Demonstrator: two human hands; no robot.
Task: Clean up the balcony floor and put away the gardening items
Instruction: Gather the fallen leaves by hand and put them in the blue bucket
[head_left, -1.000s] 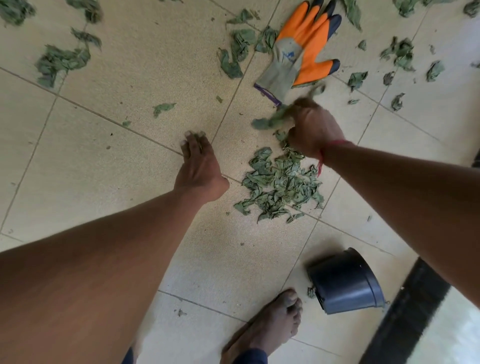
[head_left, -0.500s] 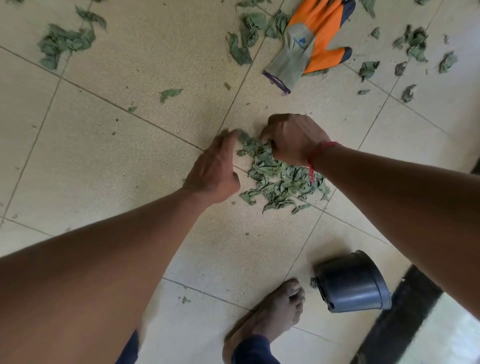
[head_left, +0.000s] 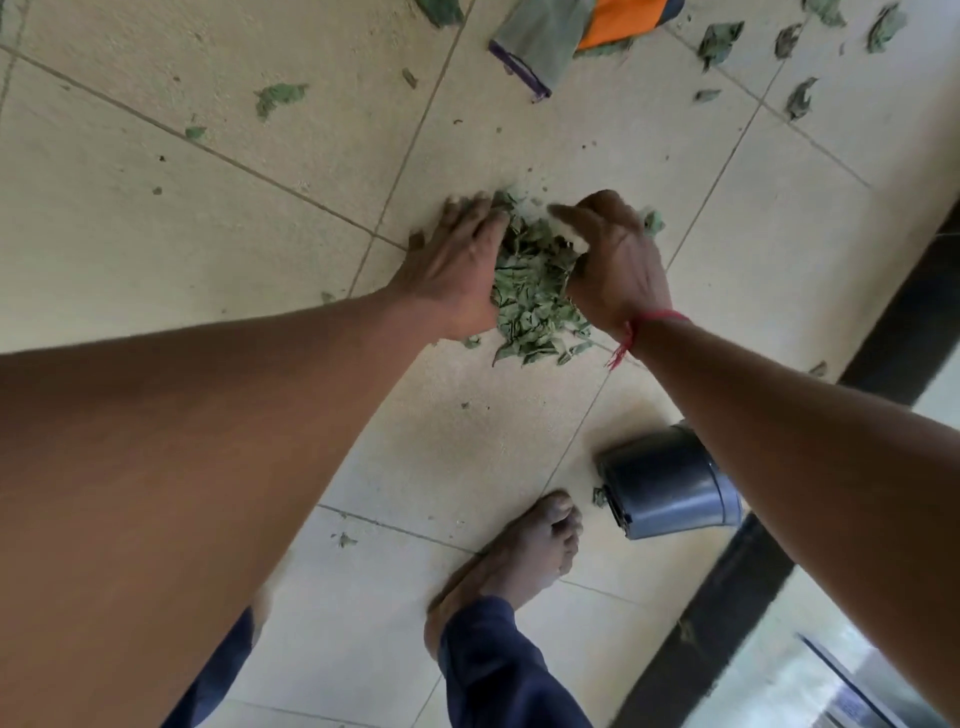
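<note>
A heap of dry green leaves (head_left: 530, 301) lies on the beige floor tiles, squeezed between both hands. My left hand (head_left: 457, 265) presses flat against the heap's left side with its fingers straight. My right hand (head_left: 621, 265) cups the right side, its fingers curled down into the leaves and its thumb lying across the top. An orange and grey gardening glove (head_left: 550, 41) lies beyond the heap at the top edge, partly cut off. A small black plastic pot (head_left: 670, 493) lies on its side near me, partly hidden under my right forearm.
Loose leaves (head_left: 719, 39) are scattered at the top right, and a few more (head_left: 278, 96) at the upper left. My bare foot (head_left: 519, 556) stands left of the pot. A dark strip (head_left: 904, 312) runs along the floor's right edge.
Both hands have come together around the leaves and pushed them into a tighter, taller heap. The view has dropped lower, so the glove now sits at the top edge.
</note>
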